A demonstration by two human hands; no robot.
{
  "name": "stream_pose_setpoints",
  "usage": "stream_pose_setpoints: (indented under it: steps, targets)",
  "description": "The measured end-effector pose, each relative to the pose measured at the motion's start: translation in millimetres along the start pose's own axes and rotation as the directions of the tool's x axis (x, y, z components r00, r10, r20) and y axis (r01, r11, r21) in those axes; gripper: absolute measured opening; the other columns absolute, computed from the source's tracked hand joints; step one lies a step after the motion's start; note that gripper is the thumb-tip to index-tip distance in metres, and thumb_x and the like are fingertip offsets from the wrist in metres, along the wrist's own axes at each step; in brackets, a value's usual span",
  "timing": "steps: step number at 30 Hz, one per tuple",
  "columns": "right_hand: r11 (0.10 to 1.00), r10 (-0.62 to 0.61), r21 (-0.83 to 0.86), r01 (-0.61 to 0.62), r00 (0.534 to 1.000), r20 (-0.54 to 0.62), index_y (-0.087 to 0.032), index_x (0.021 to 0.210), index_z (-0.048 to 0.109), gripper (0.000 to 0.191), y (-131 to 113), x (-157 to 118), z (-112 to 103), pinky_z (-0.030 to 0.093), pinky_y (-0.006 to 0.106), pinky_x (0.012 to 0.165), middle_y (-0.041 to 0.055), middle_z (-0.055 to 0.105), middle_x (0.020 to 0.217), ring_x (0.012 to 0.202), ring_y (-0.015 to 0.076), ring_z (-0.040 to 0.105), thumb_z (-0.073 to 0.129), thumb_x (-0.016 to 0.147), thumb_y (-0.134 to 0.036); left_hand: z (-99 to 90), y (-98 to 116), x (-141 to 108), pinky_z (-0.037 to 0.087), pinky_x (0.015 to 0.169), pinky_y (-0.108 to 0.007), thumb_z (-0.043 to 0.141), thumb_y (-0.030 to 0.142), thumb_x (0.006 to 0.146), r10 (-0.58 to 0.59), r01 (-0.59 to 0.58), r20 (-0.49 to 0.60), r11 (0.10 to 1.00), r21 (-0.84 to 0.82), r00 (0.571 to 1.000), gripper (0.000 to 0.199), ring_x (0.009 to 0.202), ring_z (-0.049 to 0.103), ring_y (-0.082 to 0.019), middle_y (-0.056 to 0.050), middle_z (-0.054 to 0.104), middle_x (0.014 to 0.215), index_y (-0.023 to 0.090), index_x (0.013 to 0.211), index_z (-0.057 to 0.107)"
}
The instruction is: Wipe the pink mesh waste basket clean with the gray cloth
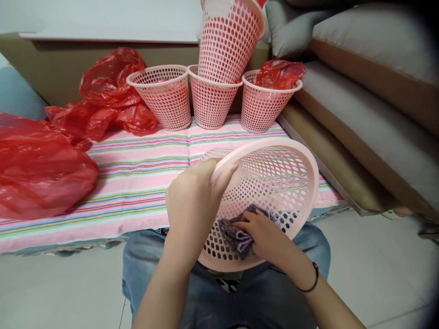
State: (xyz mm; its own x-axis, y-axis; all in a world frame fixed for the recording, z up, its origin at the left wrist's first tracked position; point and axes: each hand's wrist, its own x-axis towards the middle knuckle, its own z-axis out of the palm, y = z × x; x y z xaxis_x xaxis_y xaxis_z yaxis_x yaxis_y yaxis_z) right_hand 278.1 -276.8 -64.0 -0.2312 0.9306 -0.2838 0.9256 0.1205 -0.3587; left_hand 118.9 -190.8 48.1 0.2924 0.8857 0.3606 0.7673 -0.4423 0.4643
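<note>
A pink perforated plastic basket [305, 192] lies tilted over my lap, its wide mouth facing me. My left hand [194, 196] grips the rim at its upper left, thumb over the edge. Inside the mouth, my right hand [264, 230] presses a dark, fuzzy cloth [236, 233] with lilac edging against the lower inner wall. The cloth is bunched up under the fingers. Part of the basket's far end is hidden behind my left hand.
Several similar baskets stand at the back of the striped cloth [137, 183], like the left one [164, 100], with another stacked basket [228, 41] tilted in the middle. Red plastic bags [41, 169] lie to the left. Grey cushions [360, 105] are piled at the right.
</note>
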Motion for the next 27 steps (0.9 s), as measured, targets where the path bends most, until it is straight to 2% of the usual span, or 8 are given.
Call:
stream_pose_setpoints:
  steps: [5, 8, 12, 16, 20, 23, 25, 27]
  targets:
    - [0.997, 0.035, 0.074, -0.036, 0.999, 0.019, -0.029, 0.12, 0.07, 0.063, -11, -26, -9, 0.037, 0.041, 0.097, 0.0076, 0.064, 0.104, 0.098, 0.0237, 0.058, 0.048, 0.069, 0.0, 0.2, -2, 3, 0.021, 0.056, -0.03, 0.053, 0.053, 0.093, -0.004, 0.009, -0.077, 0.998, 0.06, 0.997, 0.038, 0.058, 0.041, -0.015, -0.001, 0.052, 0.068, 0.023, 0.076, 0.069]
    - [0.994, 0.035, 0.1, -0.038, 0.999, 0.03, -0.03, 0.116, 0.072, 0.064, -16, -39, -15, 0.039, 0.04, 0.094, 0.0074, 0.065, 0.101, 0.097, 0.0239, 0.059, 0.045, 0.068, 0.002, 0.8, -5, 4, 0.029, 0.058, -0.029, 0.055, 0.051, 0.092, 0.013, -0.01, -0.12, 1.0, 0.024, 0.993, 0.036, 0.066, 0.049, -0.016, -0.003, 0.056, 0.077, 0.022, 0.078, 0.071]
    - [0.985, -0.003, 0.17, 0.0, 1.0, 0.017, -0.035, 0.114, 0.072, 0.07, -16, -54, -20, 0.041, 0.04, 0.097, 0.006, 0.068, 0.103, 0.098, 0.0239, 0.06, 0.045, 0.062, 0.003, 1.9, -9, 8, 0.044, 0.079, -0.03, 0.056, 0.045, 0.093, 0.064, -0.074, -0.09, 0.992, -0.105, 0.994, 0.028, 0.093, 0.06, -0.021, -0.006, 0.068, 0.097, 0.023, 0.097, 0.073]
    - [0.959, -0.078, 0.273, 0.073, 0.997, 0.006, -0.038, 0.117, 0.07, 0.077, -13, -56, -24, 0.042, 0.037, 0.101, 0.0018, 0.07, 0.112, 0.104, 0.0208, 0.062, 0.043, 0.059, 0.005, 3.2, -11, 11, 0.042, 0.101, -0.035, 0.054, 0.039, 0.095, 0.125, -0.135, -0.068, 0.976, -0.171, 0.99, 0.037, 0.12, 0.057, -0.025, -0.007, 0.066, 0.13, 0.021, 0.126, 0.062]
    - [0.897, -0.146, 0.385, 0.216, 0.968, -0.203, -0.03, 0.134, 0.059, 0.079, -10, -36, -30, 0.043, 0.035, 0.106, 0.002, 0.059, 0.138, 0.123, 0.0198, 0.057, 0.042, 0.064, 0.002, 2.0, -7, 12, 0.044, 0.087, -0.03, 0.048, 0.042, 0.097, 0.147, -0.136, 0.035, 0.968, -0.212, 0.989, 0.034, 0.104, 0.064, -0.022, -0.005, 0.072, 0.115, 0.022, 0.119, 0.064]
    - [0.919, -0.187, 0.271, 0.286, 0.922, -0.338, -0.024, 0.136, 0.058, 0.076, -6, -2, -33, 0.04, 0.037, 0.109, 0.0044, 0.057, 0.142, 0.127, 0.0217, 0.054, 0.043, 0.066, 0.002, 0.7, -5, 12, 0.039, 0.067, -0.027, 0.046, 0.046, 0.097, 0.121, -0.102, 0.088, 0.977, -0.188, 0.989, 0.033, 0.078, 0.064, -0.02, -0.002, 0.072, 0.088, 0.022, 0.106, 0.067]
    - [0.959, -0.19, 0.134, 0.248, 0.92, -0.343, -0.023, 0.134, 0.059, 0.069, -2, 26, -34, 0.041, 0.035, 0.106, 0.0046, 0.062, 0.136, 0.123, 0.0204, 0.057, 0.042, 0.073, 0.003, 0.6, -3, 12, 0.035, 0.063, -0.026, 0.047, 0.046, 0.097, 0.106, -0.091, 0.085, 0.981, -0.172, 0.991, 0.032, 0.073, 0.061, -0.018, -0.001, 0.07, 0.082, 0.022, 0.101, 0.067]
    - [0.981, -0.195, -0.06, 0.186, 0.954, -0.226, -0.023, 0.128, 0.063, 0.055, 2, 56, -35, 0.043, 0.032, 0.099, 0.0047, 0.068, 0.127, 0.114, 0.0196, 0.062, 0.041, 0.083, 0.0, 0.8, -1, 11, 0.032, 0.061, -0.026, 0.048, 0.046, 0.096, 0.092, -0.076, 0.092, 0.983, -0.167, 0.991, 0.03, 0.071, 0.06, -0.018, -0.001, 0.07, 0.082, 0.023, 0.099, 0.067]
